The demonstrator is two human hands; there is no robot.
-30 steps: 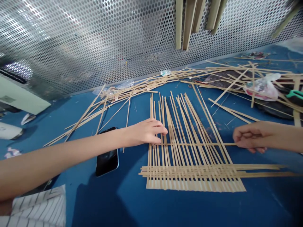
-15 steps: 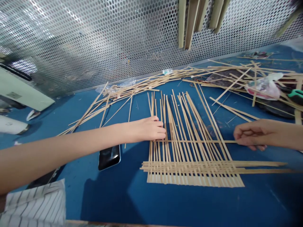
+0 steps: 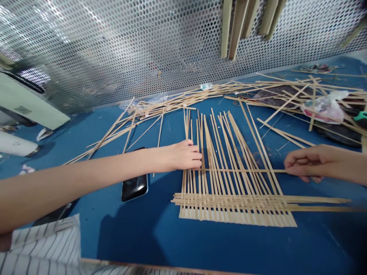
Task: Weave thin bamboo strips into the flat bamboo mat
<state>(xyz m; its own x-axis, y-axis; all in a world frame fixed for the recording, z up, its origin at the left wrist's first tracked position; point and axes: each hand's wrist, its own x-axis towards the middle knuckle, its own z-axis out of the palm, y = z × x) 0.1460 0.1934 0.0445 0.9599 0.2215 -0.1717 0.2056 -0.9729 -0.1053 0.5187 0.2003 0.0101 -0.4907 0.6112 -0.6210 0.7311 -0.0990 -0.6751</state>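
Note:
A partly woven mat of thin bamboo strips [image 3: 237, 221] lies on the blue table. Its upright strips fan away from me, and several cross strips run through them near the close edge. My right hand [image 3: 306, 163], right of the mat, pinches the end of a long bamboo strip [image 3: 278, 171] that runs crosswise among the uprights. My left hand [image 3: 187, 156] is over the left uprights with its fingers curled closed on strips there. Those fingers hide the left end of the crosswise strip and exactly which strips they grip.
Loose bamboo strips [image 3: 183, 100] lie heaped along the perforated metal panel [image 3: 129, 49]. A phone [image 3: 134, 188] rests under my left forearm. Plastic bags [image 3: 327, 107] and a green-handled tool [image 3: 361, 115] are at the right, a white cylinder [image 3: 15, 144] at the far left.
The whole view has shifted slightly to the right. Both hands keep almost the same place and grip, and the crosswise strip stays stretched between them.

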